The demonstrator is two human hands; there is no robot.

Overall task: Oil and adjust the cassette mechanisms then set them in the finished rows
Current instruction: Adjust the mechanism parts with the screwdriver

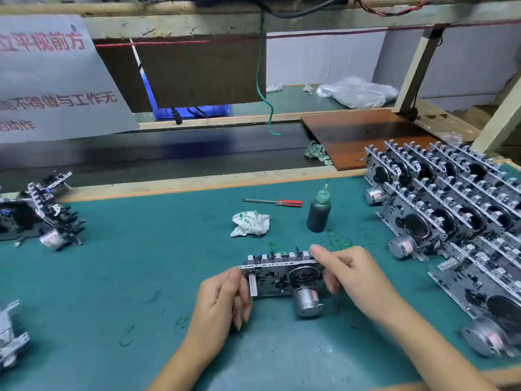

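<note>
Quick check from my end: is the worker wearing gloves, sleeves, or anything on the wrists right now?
Nothing. The left hand and right hand are bare, with no gloves, rings, watch or wrist strap. Both forearms are bare to the frame's bottom edge; no sleeve shows. Nails look short and unpainted.

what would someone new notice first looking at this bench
Probably the cassette mechanism at centre front, held at either end by the left hand and right hand above the green mat. Next, the packed rows of finished mechanisms at right, and the dark oil bottle standing just behind the hands.
</note>
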